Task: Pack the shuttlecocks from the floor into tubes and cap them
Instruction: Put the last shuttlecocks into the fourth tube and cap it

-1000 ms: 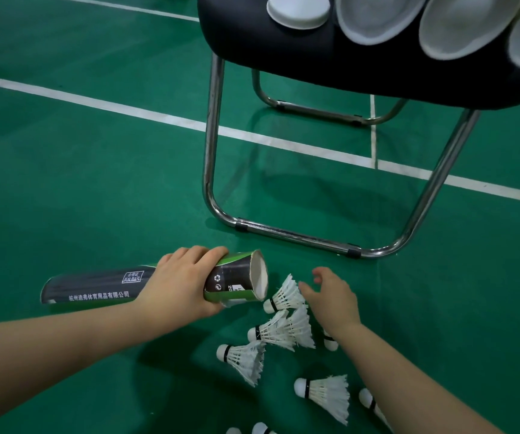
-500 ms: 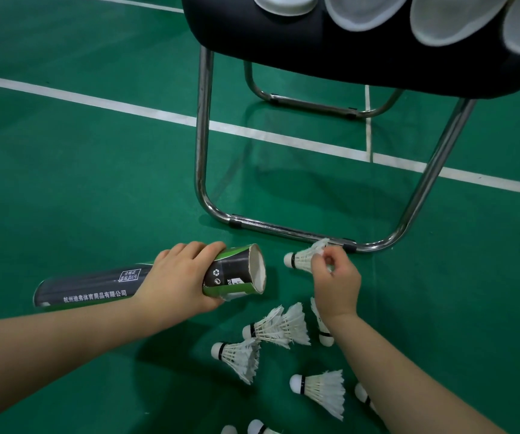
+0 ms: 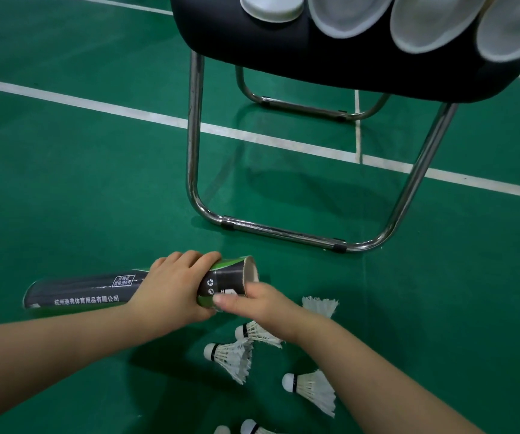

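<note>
While the head camera looks down, the left hand (image 3: 174, 286) grips a long black-and-green cardboard tube (image 3: 96, 288) near its open end, with the fingers curled over the top and pressed together. The tube sits almost level, low over the green court floor (image 3: 80, 183). Its pale mouth faces right, near the chrome front rail (image 3: 283, 230) of a black padded chair (image 3: 283, 57).

The right hand (image 3: 261, 303) is at that mouth, thumb laid against the tube's lower rim. Its other fingers are hidden behind the hand, so I cannot tell whether they pinch a shuttlecock. White feathered shuttlecocks (image 3: 230, 355) with black-banded tips lie loose on the floor, just beneath the right wrist and forearm. White round caps (image 3: 271, 7) rest on the chair seat, at its front edge.

Likely risks are these. Feathers could catch on the rim and crumple if a shuttlecock goes in crooked or is pushed hard. The low forearm could brush or flatten the loose shuttlecocks beneath it. With the tube this level, anything not pushed in deep could slide back out.
</note>
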`<state>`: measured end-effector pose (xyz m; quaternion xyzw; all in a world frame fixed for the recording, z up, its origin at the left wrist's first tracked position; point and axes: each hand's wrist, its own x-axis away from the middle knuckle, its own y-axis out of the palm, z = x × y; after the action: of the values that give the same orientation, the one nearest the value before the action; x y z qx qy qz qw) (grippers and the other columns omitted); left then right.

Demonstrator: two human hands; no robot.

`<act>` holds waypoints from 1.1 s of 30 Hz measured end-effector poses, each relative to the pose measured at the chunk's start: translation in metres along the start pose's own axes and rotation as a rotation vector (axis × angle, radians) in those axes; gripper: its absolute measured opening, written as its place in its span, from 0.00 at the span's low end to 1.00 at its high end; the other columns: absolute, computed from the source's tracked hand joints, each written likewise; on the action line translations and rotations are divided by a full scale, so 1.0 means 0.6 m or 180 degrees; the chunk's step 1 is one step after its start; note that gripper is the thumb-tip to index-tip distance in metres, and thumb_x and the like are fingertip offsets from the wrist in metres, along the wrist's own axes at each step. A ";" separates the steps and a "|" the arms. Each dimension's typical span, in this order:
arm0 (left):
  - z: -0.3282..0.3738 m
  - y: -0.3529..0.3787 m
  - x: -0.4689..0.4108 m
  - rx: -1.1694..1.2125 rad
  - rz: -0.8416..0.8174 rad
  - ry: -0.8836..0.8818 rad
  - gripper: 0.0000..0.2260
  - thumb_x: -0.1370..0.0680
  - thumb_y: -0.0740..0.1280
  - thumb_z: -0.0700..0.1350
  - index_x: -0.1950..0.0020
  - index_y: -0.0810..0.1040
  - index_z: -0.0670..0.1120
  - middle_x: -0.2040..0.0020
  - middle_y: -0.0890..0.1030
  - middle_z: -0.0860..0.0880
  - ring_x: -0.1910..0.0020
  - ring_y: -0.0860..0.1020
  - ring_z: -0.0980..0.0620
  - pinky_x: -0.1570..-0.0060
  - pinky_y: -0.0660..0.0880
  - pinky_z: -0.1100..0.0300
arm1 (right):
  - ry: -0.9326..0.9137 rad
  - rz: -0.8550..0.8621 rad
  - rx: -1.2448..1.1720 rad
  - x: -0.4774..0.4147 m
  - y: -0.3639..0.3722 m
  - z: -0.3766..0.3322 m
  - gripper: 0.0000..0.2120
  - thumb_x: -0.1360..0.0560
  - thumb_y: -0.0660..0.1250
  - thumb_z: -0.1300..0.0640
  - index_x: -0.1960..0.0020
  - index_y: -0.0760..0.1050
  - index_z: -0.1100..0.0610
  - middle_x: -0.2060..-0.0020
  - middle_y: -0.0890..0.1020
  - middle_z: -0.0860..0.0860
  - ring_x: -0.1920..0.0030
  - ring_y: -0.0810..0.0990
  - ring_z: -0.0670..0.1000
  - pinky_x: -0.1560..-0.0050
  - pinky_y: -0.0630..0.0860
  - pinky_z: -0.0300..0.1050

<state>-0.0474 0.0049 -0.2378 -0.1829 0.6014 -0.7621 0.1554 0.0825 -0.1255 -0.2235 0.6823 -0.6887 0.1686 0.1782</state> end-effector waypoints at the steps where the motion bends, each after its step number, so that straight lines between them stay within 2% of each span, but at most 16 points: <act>1: 0.003 0.003 0.004 -0.0049 -0.0034 0.0073 0.36 0.39 0.71 0.61 0.34 0.71 0.50 0.48 0.79 0.49 0.50 0.78 0.44 0.50 0.73 0.48 | 0.0027 -0.0236 -0.0064 0.001 -0.001 0.003 0.14 0.30 0.64 0.44 0.45 0.75 0.44 0.46 0.79 0.48 0.42 0.76 0.49 0.36 0.70 0.45; 3: 0.013 0.008 0.004 -0.0081 -0.0039 0.0190 0.37 0.38 0.72 0.62 0.32 0.69 0.51 0.46 0.78 0.50 0.48 0.77 0.46 0.47 0.72 0.48 | -0.0088 0.0060 -0.0252 0.004 -0.003 0.009 0.11 0.30 0.64 0.47 0.48 0.76 0.46 0.50 0.80 0.48 0.46 0.78 0.49 0.42 0.74 0.42; 6: 0.029 0.001 -0.013 0.0059 -0.0105 0.0076 0.38 0.34 0.70 0.63 0.28 0.61 0.53 0.39 0.73 0.52 0.41 0.72 0.49 0.38 0.66 0.51 | -0.0447 0.1860 -0.0799 0.012 -0.021 0.013 0.09 0.23 0.62 0.53 0.58 0.76 0.56 0.63 0.79 0.51 0.60 0.77 0.49 0.63 0.72 0.28; 8: 0.033 -0.003 -0.021 0.0018 -0.0163 -0.0030 0.38 0.33 0.69 0.63 0.27 0.59 0.54 0.37 0.72 0.53 0.39 0.70 0.50 0.37 0.64 0.53 | -0.0422 0.2818 -0.0523 0.020 -0.045 0.024 0.11 0.21 0.59 0.56 0.60 0.75 0.57 0.67 0.77 0.50 0.66 0.72 0.47 0.67 0.68 0.31; 9: 0.033 -0.002 -0.021 0.0006 -0.0184 -0.0063 0.38 0.33 0.69 0.63 0.27 0.58 0.55 0.37 0.71 0.53 0.39 0.69 0.50 0.37 0.64 0.53 | -0.0277 0.3001 -0.0151 0.023 -0.061 0.039 0.10 0.21 0.59 0.55 0.59 0.75 0.56 0.67 0.76 0.48 0.66 0.71 0.47 0.66 0.68 0.35; 11: 0.034 0.002 -0.021 0.0006 -0.0205 -0.0089 0.38 0.33 0.69 0.63 0.27 0.58 0.55 0.37 0.72 0.53 0.39 0.70 0.50 0.37 0.64 0.54 | 0.0274 0.2846 0.1009 0.032 -0.091 0.073 0.06 0.22 0.61 0.54 0.51 0.76 0.52 0.59 0.77 0.45 0.58 0.74 0.47 0.55 0.70 0.41; 13: 0.038 0.005 -0.020 -0.0002 -0.0216 -0.0061 0.38 0.33 0.69 0.63 0.27 0.59 0.54 0.37 0.72 0.53 0.39 0.70 0.50 0.37 0.65 0.53 | 0.0847 0.2384 0.2133 0.045 -0.111 0.113 0.14 0.23 0.62 0.49 0.39 0.73 0.48 0.47 0.77 0.44 0.42 0.72 0.48 0.39 0.65 0.47; 15: 0.042 0.009 -0.021 -0.0011 -0.0257 -0.0040 0.39 0.33 0.69 0.63 0.27 0.59 0.54 0.37 0.72 0.53 0.39 0.70 0.50 0.37 0.65 0.53 | 0.1176 0.2043 0.2671 0.055 -0.120 0.143 0.19 0.24 0.61 0.44 0.35 0.70 0.47 0.39 0.75 0.46 0.34 0.67 0.49 0.31 0.57 0.52; 17: 0.044 0.011 -0.021 -0.0035 -0.0295 -0.0047 0.39 0.33 0.69 0.62 0.27 0.58 0.54 0.37 0.72 0.52 0.39 0.70 0.50 0.37 0.65 0.53 | 0.1395 0.1937 0.2829 0.064 -0.118 0.161 0.15 0.24 0.59 0.45 0.41 0.73 0.48 0.42 0.76 0.48 0.35 0.68 0.51 0.30 0.55 0.55; 18: 0.045 0.012 -0.020 -0.0056 -0.0301 -0.0052 0.39 0.33 0.69 0.63 0.27 0.58 0.54 0.37 0.72 0.52 0.39 0.70 0.50 0.37 0.65 0.53 | 0.1414 0.1953 0.2872 0.068 -0.115 0.166 0.09 0.24 0.59 0.47 0.50 0.74 0.49 0.50 0.78 0.49 0.39 0.71 0.52 0.30 0.56 0.55; 19: 0.046 0.012 -0.020 -0.0074 -0.0301 -0.0056 0.39 0.33 0.69 0.63 0.27 0.59 0.54 0.37 0.72 0.52 0.39 0.70 0.50 0.37 0.65 0.53 | 0.1338 0.2068 0.2884 0.071 -0.112 0.168 0.09 0.24 0.58 0.50 0.61 0.71 0.49 0.60 0.76 0.48 0.46 0.74 0.52 0.32 0.58 0.54; 21: 0.047 0.012 -0.021 -0.0072 -0.0304 -0.0070 0.38 0.33 0.69 0.63 0.27 0.59 0.54 0.37 0.72 0.52 0.39 0.70 0.50 0.37 0.65 0.53 | 0.1019 0.2485 0.2729 0.074 -0.115 0.168 0.16 0.24 0.58 0.52 0.70 0.63 0.51 0.71 0.70 0.47 0.60 0.74 0.51 0.36 0.63 0.51; 23: 0.047 0.012 -0.023 -0.0051 -0.0279 -0.0067 0.38 0.33 0.69 0.62 0.27 0.60 0.54 0.37 0.73 0.52 0.39 0.70 0.50 0.38 0.65 0.52 | 0.0557 0.3089 0.2102 0.078 -0.118 0.151 0.18 0.24 0.61 0.53 0.71 0.62 0.52 0.74 0.68 0.48 0.68 0.69 0.49 0.48 0.67 0.46; 26: 0.047 0.013 -0.025 -0.0018 -0.0255 -0.0072 0.38 0.33 0.70 0.62 0.28 0.60 0.53 0.39 0.73 0.52 0.40 0.71 0.49 0.38 0.66 0.52 | -0.0271 0.3730 0.0696 0.078 -0.116 0.108 0.17 0.25 0.64 0.60 0.70 0.62 0.56 0.74 0.66 0.49 0.72 0.62 0.46 0.66 0.62 0.41; 30: 0.050 0.013 -0.026 -0.0020 -0.0268 -0.0068 0.38 0.33 0.70 0.62 0.28 0.60 0.54 0.39 0.73 0.52 0.40 0.71 0.50 0.38 0.66 0.53 | -0.0915 0.3354 0.0252 0.065 -0.088 0.060 0.14 0.23 0.62 0.60 0.68 0.69 0.60 0.73 0.69 0.48 0.73 0.63 0.43 0.72 0.62 0.32; 33: 0.053 0.013 -0.026 0.0009 -0.0254 -0.0057 0.38 0.33 0.70 0.62 0.28 0.60 0.54 0.39 0.73 0.52 0.41 0.71 0.50 0.39 0.66 0.53 | -0.0873 0.3054 0.0460 0.049 -0.059 0.059 0.18 0.23 0.60 0.52 0.67 0.71 0.62 0.74 0.68 0.48 0.71 0.63 0.46 0.65 0.63 0.40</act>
<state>-0.0189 -0.0172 -0.2400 -0.2133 0.5911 -0.7668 0.1305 0.1170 -0.1687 -0.2407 0.3153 -0.9284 0.1876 -0.0592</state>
